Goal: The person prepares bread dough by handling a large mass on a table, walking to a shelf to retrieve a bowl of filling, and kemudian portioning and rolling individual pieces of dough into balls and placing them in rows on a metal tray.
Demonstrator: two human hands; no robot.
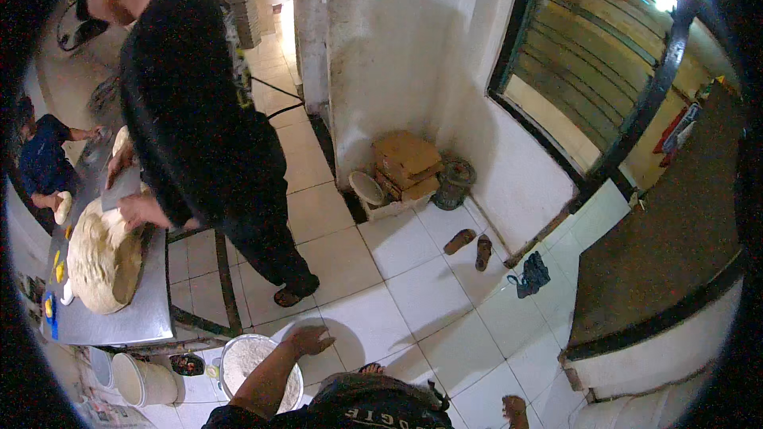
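Observation:
My left hand [310,340] reaches forward above the floor, fingers apart and nothing in them. My left forearm passes over a round white basin [238,357] filled with pale flour-like powder. At the lower right edge my right hand [515,411] shows only in part; its fingers are too unclear to read. To the left, a large mound of dough [103,262] lies on a metal table [147,326]. A co-worker [199,95] in dark clothes bends over it, one hand on the dough, the other holding a flat metal scraper [123,187].
Another person [49,155] handles a dough piece across the table. White buckets [143,380] stand below its near end. Cardboard boxes [407,163] and a dark bin [455,184] sit by the wall. Loose sandals [459,241] and dark footwear [531,275] lie on the tiles.

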